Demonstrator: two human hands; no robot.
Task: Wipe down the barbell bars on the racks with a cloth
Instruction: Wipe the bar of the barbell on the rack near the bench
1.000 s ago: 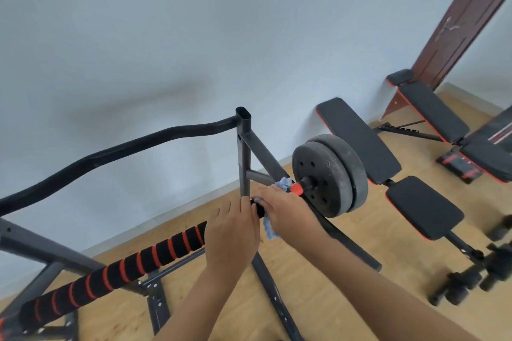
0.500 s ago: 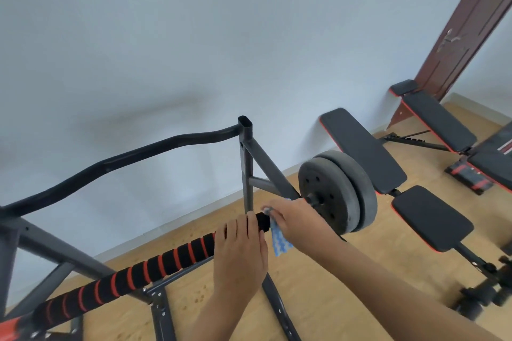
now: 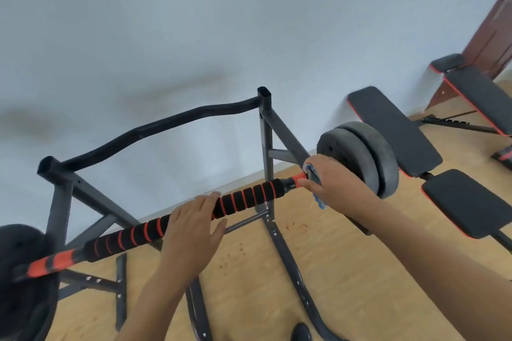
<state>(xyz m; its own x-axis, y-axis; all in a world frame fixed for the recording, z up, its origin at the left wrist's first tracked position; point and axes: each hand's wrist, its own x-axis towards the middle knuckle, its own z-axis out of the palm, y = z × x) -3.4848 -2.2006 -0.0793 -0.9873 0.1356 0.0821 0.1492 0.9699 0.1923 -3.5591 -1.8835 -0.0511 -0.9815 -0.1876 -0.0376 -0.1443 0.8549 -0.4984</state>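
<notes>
A barbell bar (image 3: 249, 198) with black foam grip and red rings runs from lower left to upper right across a dark steel rack (image 3: 266, 130). Grey weight plates (image 3: 360, 158) sit on its right end, a dark plate (image 3: 22, 271) on its left end. My right hand (image 3: 335, 188) grips a blue cloth (image 3: 315, 177) wrapped round the bar's red collar, right beside the grey plates. My left hand (image 3: 194, 227) rests flat on the foam grip near the middle, fingers straight.
Two black benches with red trim (image 3: 393, 130) (image 3: 476, 91) stand to the right on the wooden floor (image 3: 346, 271). A brown door (image 3: 496, 25) is at the far right. A pale wall lies behind the rack.
The view has swung left, showing the whole bar. My right hand with the cloth stays by the grey plates; my left hand now sits further left along the foam grip, away from the right hand.
</notes>
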